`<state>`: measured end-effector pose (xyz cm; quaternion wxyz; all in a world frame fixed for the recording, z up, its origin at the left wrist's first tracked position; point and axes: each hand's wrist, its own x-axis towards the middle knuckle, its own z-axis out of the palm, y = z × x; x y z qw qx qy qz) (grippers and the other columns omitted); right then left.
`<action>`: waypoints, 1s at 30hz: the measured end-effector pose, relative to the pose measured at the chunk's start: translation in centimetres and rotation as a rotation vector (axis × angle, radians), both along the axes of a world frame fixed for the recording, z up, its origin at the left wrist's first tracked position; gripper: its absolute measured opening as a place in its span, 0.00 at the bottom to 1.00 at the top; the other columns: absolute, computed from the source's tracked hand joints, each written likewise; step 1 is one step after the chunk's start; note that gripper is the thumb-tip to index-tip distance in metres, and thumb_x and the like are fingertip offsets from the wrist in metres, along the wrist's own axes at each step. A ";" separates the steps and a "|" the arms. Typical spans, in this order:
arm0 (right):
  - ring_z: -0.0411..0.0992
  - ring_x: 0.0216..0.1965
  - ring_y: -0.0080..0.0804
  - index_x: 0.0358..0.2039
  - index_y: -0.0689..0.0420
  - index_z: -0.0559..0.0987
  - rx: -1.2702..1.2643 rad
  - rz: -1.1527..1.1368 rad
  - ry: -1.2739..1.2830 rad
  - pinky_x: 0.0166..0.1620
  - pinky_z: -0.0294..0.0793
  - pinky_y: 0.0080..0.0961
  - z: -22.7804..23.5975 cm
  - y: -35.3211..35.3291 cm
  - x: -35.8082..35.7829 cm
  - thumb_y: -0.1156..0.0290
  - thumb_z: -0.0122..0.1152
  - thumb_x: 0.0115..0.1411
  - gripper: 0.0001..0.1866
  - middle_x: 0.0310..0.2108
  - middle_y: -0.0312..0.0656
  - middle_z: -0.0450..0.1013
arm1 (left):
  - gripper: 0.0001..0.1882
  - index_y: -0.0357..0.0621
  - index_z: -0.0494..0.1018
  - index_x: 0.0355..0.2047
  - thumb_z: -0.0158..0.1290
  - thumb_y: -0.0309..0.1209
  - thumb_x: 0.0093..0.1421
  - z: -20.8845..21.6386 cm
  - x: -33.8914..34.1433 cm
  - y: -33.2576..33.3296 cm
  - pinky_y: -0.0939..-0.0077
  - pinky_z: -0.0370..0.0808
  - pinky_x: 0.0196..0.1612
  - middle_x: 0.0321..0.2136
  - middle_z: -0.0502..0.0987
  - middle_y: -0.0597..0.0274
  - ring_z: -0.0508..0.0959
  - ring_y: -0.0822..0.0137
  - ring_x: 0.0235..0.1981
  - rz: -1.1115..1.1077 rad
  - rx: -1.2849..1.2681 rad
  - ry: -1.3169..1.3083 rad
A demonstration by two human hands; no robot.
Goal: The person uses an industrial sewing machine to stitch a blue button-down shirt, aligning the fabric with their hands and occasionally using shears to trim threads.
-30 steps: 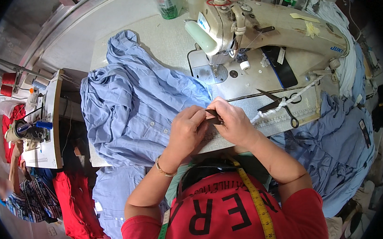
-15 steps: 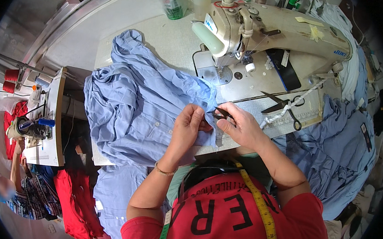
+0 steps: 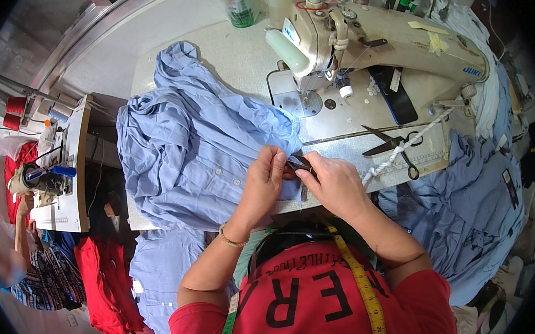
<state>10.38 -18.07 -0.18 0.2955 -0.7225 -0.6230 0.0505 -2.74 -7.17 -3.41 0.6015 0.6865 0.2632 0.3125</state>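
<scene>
In front of the cream metal sewing machine [image 3: 385, 35], the edge of a light-blue button-front cloth shirt [image 3: 182, 138] is pinched by the closed left hand [image 3: 265, 176]. Small dark metal thread snips [image 3: 303, 163] are gripped in the right hand [image 3: 337, 180], their blades held at the left fingertips; whether anything lies between the blades cannot be told. The shirt is spread, crumpled, to the machine's front left. Large black scissors [image 3: 382, 148] are laid before its arm, and a flat black rectangular phone [image 3: 399, 103] is placed partly beneath it.

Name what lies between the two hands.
The head view shows dark snips, held in the right hand, pointing toward the left hand, and blue cloth.
</scene>
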 end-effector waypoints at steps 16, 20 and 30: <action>0.73 0.28 0.47 0.33 0.56 0.69 0.098 -0.045 -0.137 0.33 0.71 0.41 -1.1 0.1 -0.1 0.63 0.56 0.61 0.10 0.25 0.45 0.73 | 0.08 0.36 0.67 0.37 0.46 0.30 0.68 0.4 0.0 -0.7 0.72 0.72 0.28 0.20 0.74 0.55 0.75 0.66 0.22 0.034 0.230 0.116; 0.73 0.27 0.47 0.32 0.56 0.69 0.115 -0.040 -0.149 0.33 0.71 0.41 -1.3 0.2 -0.2 0.64 0.55 0.61 0.09 0.24 0.45 0.73 | 0.07 0.37 0.68 0.36 0.47 0.30 0.68 0.6 0.0 -0.7 0.70 0.71 0.27 0.20 0.73 0.52 0.74 0.63 0.21 0.036 0.276 0.125; 0.73 0.26 0.47 0.31 0.56 0.69 0.123 -0.045 -0.193 0.33 0.71 0.41 -1.2 0.0 -0.3 0.65 0.54 0.62 0.09 0.22 0.45 0.73 | 0.06 0.36 0.68 0.36 0.47 0.28 0.67 0.5 0.1 -1.0 0.69 0.73 0.29 0.23 0.76 0.50 0.78 0.59 0.24 0.010 0.273 0.136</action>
